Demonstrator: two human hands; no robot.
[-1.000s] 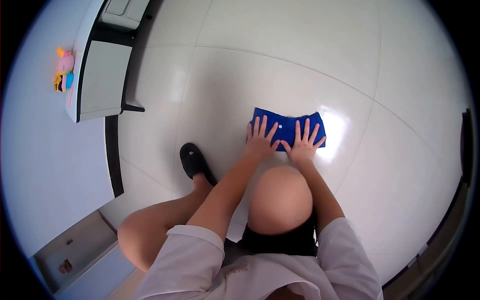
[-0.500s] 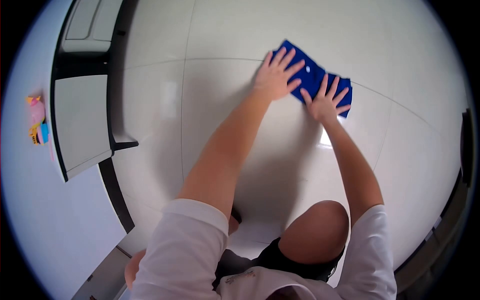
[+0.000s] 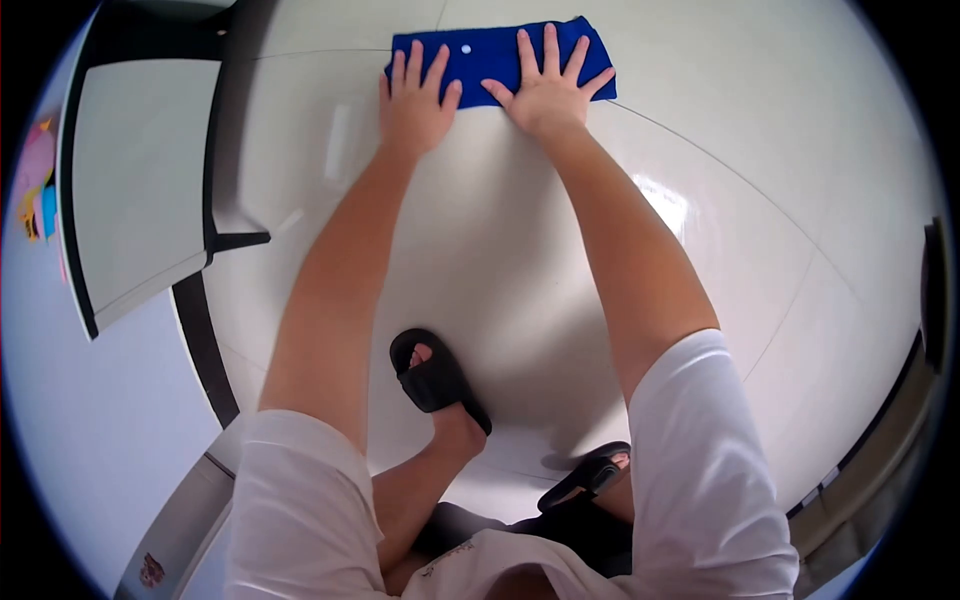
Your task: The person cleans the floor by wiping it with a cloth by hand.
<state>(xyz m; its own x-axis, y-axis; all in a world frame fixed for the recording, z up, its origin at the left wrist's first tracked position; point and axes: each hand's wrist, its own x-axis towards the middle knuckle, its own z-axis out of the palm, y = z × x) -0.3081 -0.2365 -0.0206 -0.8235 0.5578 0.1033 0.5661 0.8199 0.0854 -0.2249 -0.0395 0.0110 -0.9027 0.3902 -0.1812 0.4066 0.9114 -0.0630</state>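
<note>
A folded blue cloth (image 3: pixel 487 70) with a small white dot lies flat on the tiled floor at the top of the view. My left hand (image 3: pixel 415 112) presses on its left end, fingers spread over the fabric and the thumb at the lower edge. On the right part of the cloth rests my right hand (image 3: pixel 552 98), also flat with fingers apart. Both arms are stretched forward.
Pale glossy floor tiles (image 3: pixel 700 270) surround the cloth. A white cabinet with black edges (image 3: pixel 140 180) stands at the left, with a pink toy (image 3: pixel 38 158) beyond it. Below are my feet in black slippers (image 3: pixel 432 384). A dark edge (image 3: pixel 933 295) runs along the right.
Both hands and the cloth have moved farther forward, going right and then back left. The cloth has turned from slanted to nearly level. Both slippers now show below.
</note>
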